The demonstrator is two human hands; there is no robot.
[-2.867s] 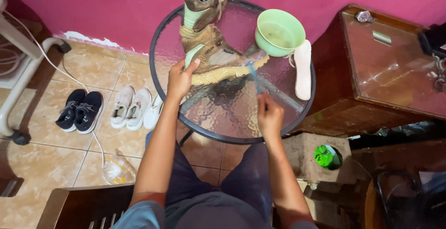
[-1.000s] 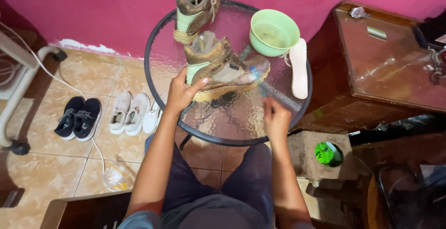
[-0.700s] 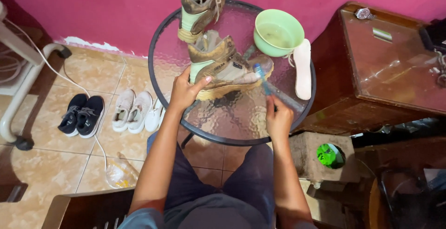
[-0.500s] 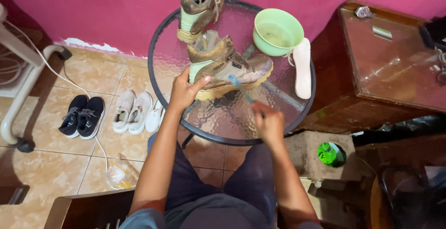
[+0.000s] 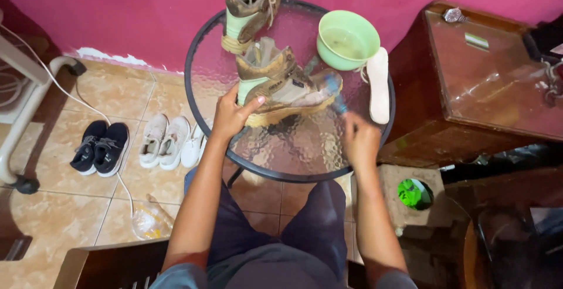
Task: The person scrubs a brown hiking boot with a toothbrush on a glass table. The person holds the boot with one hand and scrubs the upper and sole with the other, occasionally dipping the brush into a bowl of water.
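1. Right hand (image 5: 360, 142), at 5 o'clock on the round glass tabletop (image 5: 202, 60): against the frames from 0.5 s and 0.7 s back it has moved back up to the toe of the muddy boot (image 5: 284, 87). Its grip is closed round a thin blue-tipped tool, probably a brush (image 5: 334, 89). The tip is motion-blurred, so the stroke looks live.
2. Left hand (image 5: 230, 115), at 7 o'clock: same place as 1 s ago. Its grip is clamped on the boot's heel end, thumb along the sole edge and fingers wrapped round the back.
3. The boot lies on its side near the tabletop's centre, toe toward 3 o'clock. 2.9 s ago it was sole-up; now the upper shows. My read: work has moved from the sole to the upper and toe.
4. Far side, unchanged: second boot (image 5: 249, 7) at 12 o'clock, green bowl (image 5: 348, 38) at 1 o'clock, white insole (image 5: 378, 84) at 3 o'clock.
5. Hard to make out:
   - Brush head and contact point are smeared, so I cannot tell whether it touches the boot.
   - Right fingers are hidden by the back of the hand.
   - Bowl contents are unclear.
   - The glass distorts the floor below.
   - Sneakers (image 5: 135, 145) lie on the floor at 9 o'clock.
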